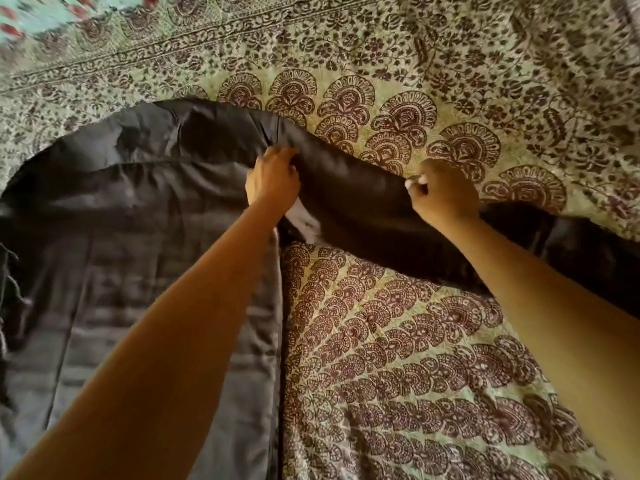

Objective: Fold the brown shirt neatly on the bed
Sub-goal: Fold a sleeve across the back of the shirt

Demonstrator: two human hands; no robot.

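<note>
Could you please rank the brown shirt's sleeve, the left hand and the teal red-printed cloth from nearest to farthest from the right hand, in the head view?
1. Brown shirt's sleeve: pinched by the right hand itself.
2. Left hand: to its left, gripping the same sleeve near the shoulder.
3. Teal red-printed cloth: far top-left corner, across the patterned bedspread.

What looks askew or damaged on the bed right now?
Nothing spilled. The dark brown cloth shirt lies rippled, one sleeve humped up where the left hand and right hand grip it. Loose threads straggle at the shirt's left edge; I cannot tell whether that is fraying.
</note>
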